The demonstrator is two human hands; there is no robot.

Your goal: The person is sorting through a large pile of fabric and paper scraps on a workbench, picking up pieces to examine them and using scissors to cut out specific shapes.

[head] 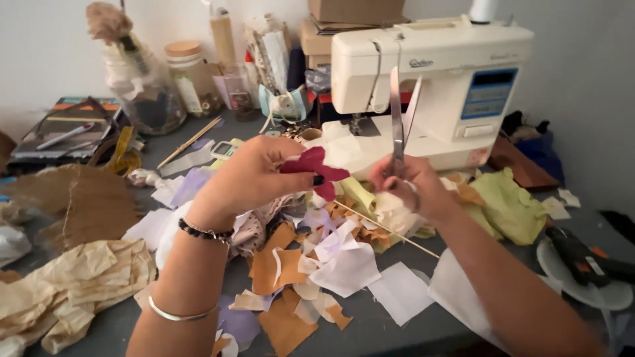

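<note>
Above a grey table (397, 327) strewn with scraps, the left hand (254, 175) pinches a dark red piece of fabric (316, 170) between thumb and fingers, held up in the air just beside the right hand (413, 185). The right hand grips a pair of scissors (399, 119) by the handles, blades pointing straight up and slightly parted, their tips in front of the white sewing machine (436, 73). The two hands are near each other but not touching. Beneath them lies a heap of paper scraps (317, 258) in orange, white and lilac, crossed by a thin wooden stick (387, 228). Open room is scarce: the sewing machine closes off the far side, jars and bottles (165, 79) crowd the back left, crumpled cream paper (73, 284) fills the near left corner, and a yellow-green cloth (506, 205) lies to the right. The only bare tabletop is a strip along the near edge. A glue gun (582, 258) rests on a white plate (608, 294) at the right edge. The right forearm runs out of the frame at the bottom, the scissor handles are hidden inside the right hand, and the clutter behind the jars is too blurred to make out.
</note>
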